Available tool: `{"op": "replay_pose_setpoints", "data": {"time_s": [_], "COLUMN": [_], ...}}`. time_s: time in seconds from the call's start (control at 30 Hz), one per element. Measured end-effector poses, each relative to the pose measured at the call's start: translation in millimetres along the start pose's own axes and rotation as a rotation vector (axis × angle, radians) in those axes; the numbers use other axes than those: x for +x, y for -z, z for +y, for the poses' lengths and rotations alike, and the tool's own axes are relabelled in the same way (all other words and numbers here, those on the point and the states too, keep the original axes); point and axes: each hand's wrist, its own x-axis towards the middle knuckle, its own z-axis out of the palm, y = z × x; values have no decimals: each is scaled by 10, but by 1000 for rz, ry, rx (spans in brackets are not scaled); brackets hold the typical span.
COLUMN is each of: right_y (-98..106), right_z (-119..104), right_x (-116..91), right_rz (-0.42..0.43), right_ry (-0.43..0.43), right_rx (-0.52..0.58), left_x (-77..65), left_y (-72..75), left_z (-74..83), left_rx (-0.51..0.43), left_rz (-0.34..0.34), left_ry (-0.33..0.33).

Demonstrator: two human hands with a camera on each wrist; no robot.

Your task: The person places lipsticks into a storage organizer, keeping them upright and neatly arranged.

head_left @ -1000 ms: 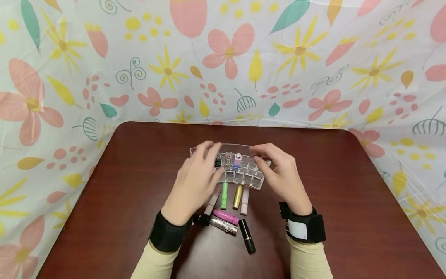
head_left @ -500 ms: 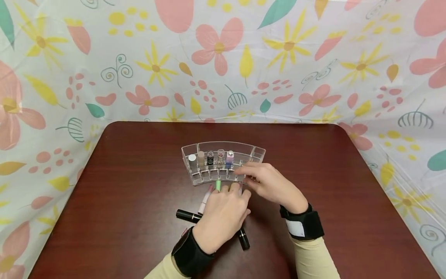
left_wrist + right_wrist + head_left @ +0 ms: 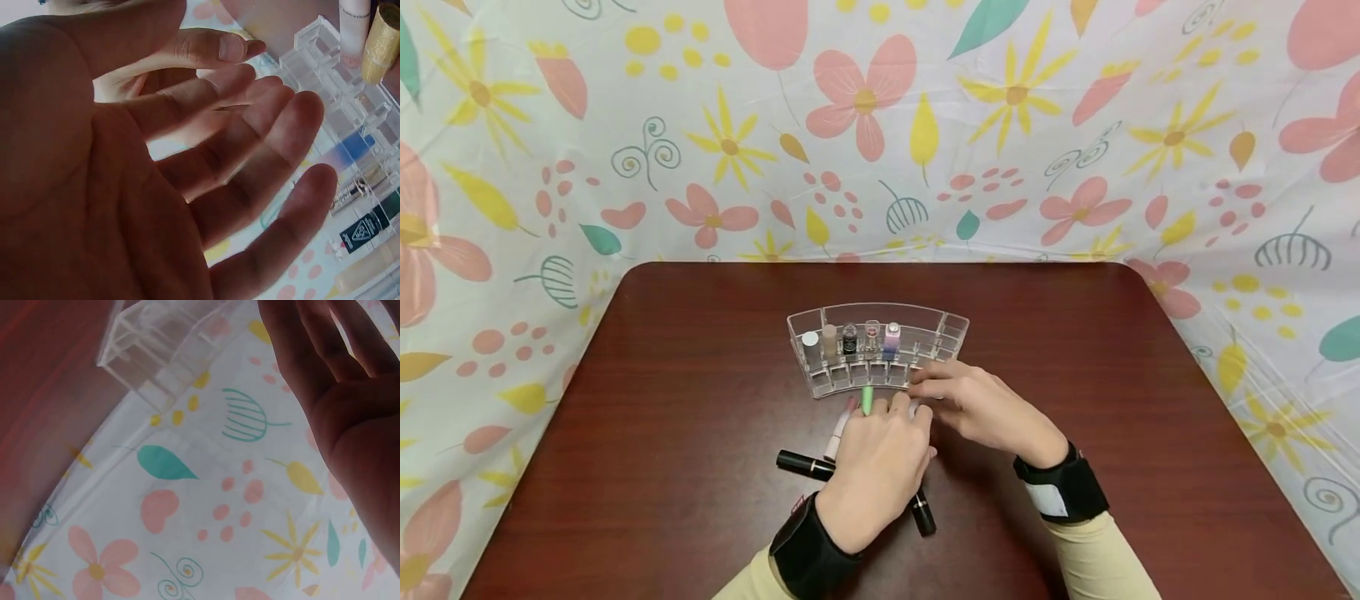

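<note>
A clear fan-shaped cosmetics organizer (image 3: 883, 315) stands mid-table, holding a row of small bottles, including a black one (image 3: 849, 340) and a pink-to-blue one (image 3: 891, 337). My left hand (image 3: 880, 467) reaches across the makeup tubes in front of it, hiding several. A green tube (image 3: 867, 400) shows past its fingertips. In the left wrist view its fingers are loosely bent with nothing in them, and a gold tube (image 3: 381, 44) and a pale pink tube (image 3: 355, 28) lie beyond. My right hand (image 3: 996, 412) is at the organizer's front right corner, fingers relaxed and holding nothing.
A black tube (image 3: 805, 465) lies left of the left hand, beside a pale pink tube (image 3: 837, 435). Another black tube (image 3: 923, 514) pokes out at its right. The brown table (image 3: 662, 400) meets a floral cloth (image 3: 865, 200) at the back.
My left hand has come down from the organizer's left side to over the tubes. My right hand has shifted down to the organizer's front right corner. The head view has turned slightly right.
</note>
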Motion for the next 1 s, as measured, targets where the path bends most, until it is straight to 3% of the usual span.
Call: {"op": "replay_pose_setpoints", "data": {"time_s": [0.1, 0.33, 0.6, 0.83, 1.0], "right_y": [31, 124, -88, -221, -287], "right_z": [5, 22, 120, 108, 99], "right_x": [-19, -47, -9, 21, 46], "right_rz": [10, 56, 4, -25, -41], "right_ry": [14, 52, 86, 90, 85], "right_rx": [-22, -14, -17, -35, -40], "left_x": [-1, 0, -3, 0, 8], "left_y": [-13, -131, -423, -507, -555], "left_z": [73, 257, 413, 448, 454], "left_rx": [22, 33, 125, 212, 250], "left_rz": [21, 144, 94, 171, 170], "left_ry": [35, 151, 289, 331, 351]}}
